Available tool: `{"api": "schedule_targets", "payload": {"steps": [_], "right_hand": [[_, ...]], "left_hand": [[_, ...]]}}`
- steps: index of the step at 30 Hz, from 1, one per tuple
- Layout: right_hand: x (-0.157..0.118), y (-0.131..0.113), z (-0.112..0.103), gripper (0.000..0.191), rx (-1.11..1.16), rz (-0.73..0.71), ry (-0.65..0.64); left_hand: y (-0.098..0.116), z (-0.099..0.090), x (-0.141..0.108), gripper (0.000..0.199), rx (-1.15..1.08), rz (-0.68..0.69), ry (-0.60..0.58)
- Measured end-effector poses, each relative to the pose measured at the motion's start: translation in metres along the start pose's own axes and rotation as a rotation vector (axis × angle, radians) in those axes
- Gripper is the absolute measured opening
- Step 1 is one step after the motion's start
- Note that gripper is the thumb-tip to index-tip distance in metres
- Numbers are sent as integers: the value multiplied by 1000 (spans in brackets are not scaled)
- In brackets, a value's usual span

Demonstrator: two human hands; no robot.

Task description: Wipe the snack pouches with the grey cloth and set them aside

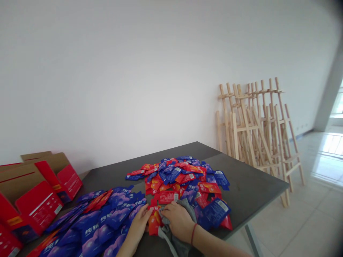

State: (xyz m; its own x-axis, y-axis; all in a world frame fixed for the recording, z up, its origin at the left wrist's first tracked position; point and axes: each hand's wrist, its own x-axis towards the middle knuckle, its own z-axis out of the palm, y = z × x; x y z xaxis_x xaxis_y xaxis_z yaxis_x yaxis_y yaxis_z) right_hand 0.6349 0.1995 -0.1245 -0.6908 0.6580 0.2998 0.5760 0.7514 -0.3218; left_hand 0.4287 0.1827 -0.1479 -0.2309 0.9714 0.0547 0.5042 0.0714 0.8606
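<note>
A red pouch (154,220) with orange fruit printed on it lies at the table's near side, between my hands. At its left edge, my left hand (139,222) grips it with the thumb on top; the other fingertips are partly hidden. My right hand (179,219), with a red string around the wrist, is closed on a grey cloth (189,208) and presses it against the pouch's right side. Part of the cloth hangs down below the palm. Just beyond, a mixed heap of red and blue pouches (175,175) covers the middle of the table.
Left of my hands, overlapping rows of mostly blue pouches (107,221) spread over the dark table (249,182). Open red cardboard boxes (40,207) stand at the far left. Several wooden easels (249,132) lean by the white wall, past the table's right edge.
</note>
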Motion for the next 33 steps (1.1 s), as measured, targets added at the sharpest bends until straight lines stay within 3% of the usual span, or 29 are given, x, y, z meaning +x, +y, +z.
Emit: {"api": "schedule_targets", "payload": {"steps": [4,9,11,15,20,24,29,33], "right_hand": [[1,-1,-9,45,43,11,4],[-6,-1,-13,49,-24,-317,-113],[-9,0,-10,45,-57,-363,-122],[-7,-1,-4,37,-73,-251,-72],[16,-2,2,34,-101,-71,-6],[34,0,7,33,-132,-41,-10],[29,4,9,37,-147,-233,-40],[12,12,2,40,-140,-393,-65]], "left_hand": [[1,7,-2,56,-90,-17,-72],[3,11,-5,45,-56,70,-31],[4,11,-6,43,-29,87,-22],[8,11,-7,43,25,105,-16],[15,10,-13,42,72,130,-19],[18,10,-15,42,56,153,-21],[13,11,-12,37,1,175,7],[8,12,-10,47,30,130,30]]}}
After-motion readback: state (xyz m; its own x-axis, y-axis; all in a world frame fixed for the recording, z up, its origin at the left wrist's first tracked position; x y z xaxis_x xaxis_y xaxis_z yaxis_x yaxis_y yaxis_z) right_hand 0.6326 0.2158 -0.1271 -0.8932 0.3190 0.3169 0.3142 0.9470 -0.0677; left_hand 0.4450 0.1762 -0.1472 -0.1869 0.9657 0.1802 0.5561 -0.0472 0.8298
